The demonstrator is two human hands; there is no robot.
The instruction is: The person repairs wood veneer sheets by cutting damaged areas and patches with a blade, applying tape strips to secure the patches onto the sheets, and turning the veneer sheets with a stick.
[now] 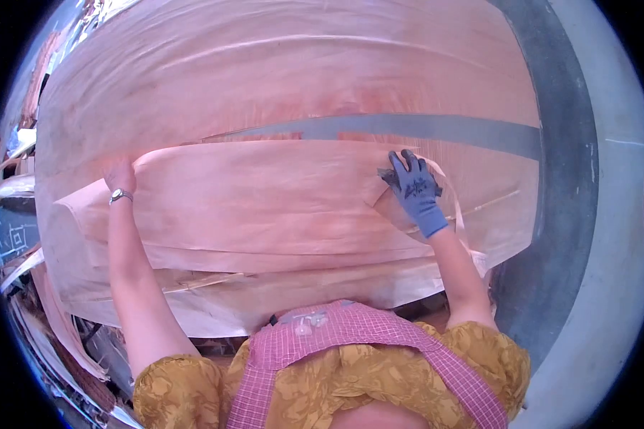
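A long, thin, pinkish wood veneer sheet (265,193) lies crosswise in front of me, its far edge slightly raised. At that edge, toward the left end, my left hand (120,174), bare with a wristwatch, is closed on the sheet; its fingertips are hard to make out. My right hand (416,184), in a blue-grey work glove with dark fingers, rests near the right end with fingers spread. Beneath the glove a torn or lifted flap (397,213) of veneer shows. A narrow curled strip (442,170) runs along the right end of the sheet.
Beyond the sheet spreads a larger veneer layer (300,71), with a grey gap (422,127) between them. Thin slivers (207,282) lie near the front edge. Veneer scraps (71,322) crowd the left side. Grey floor (558,214) shows at the right.
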